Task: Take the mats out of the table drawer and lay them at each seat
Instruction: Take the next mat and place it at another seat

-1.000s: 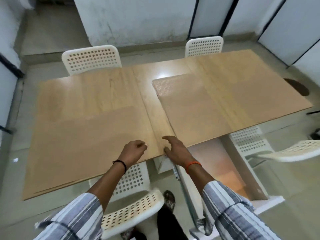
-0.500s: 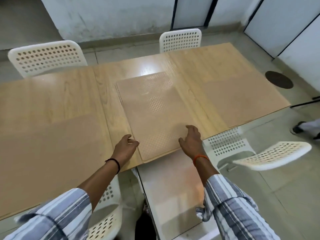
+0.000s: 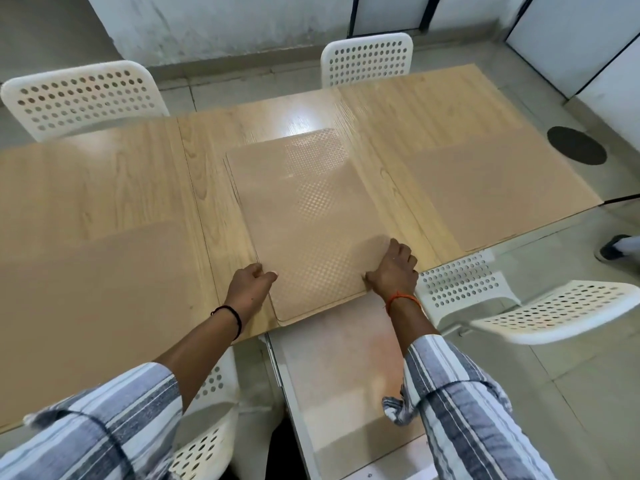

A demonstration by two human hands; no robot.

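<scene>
A: Where's the mat (image 3: 301, 216) sitting?

B: Flat on the middle of the table (image 3: 104, 174), its near short edge just over the table's near edge, above the open drawer (image 3: 343, 372). It runs lengthways toward the far edge.

A: And the hands?

B: The left hand (image 3: 251, 284) is at the mat's near left corner, fingers curled, thumb and fingertips touching its left edge. Whether it pinches the mat or only nudges it, I can't tell. The right hand (image 3: 394, 271) lies at the near right corner with bent fingers pressing down on the top; it doesn't look wrapped round anything.

A: So which step is this?

B: I'd say squaring up a mat or a stack pulled from the drawer. Two plain mats already lie flat: one (image 3: 90, 285) at the near left part of the table, one (image 3: 491, 188) at the near right corner. The far edge, by the two white chairs (image 3: 83, 98), has none that I can see.

A: What does the next move need?

B: Probably a firm hold on both near corners, lifting the mat free of the surface, turning it and carrying it to a bare seat on the far side. It looks thin and bendy, so it may sag if held by one corner.
</scene>
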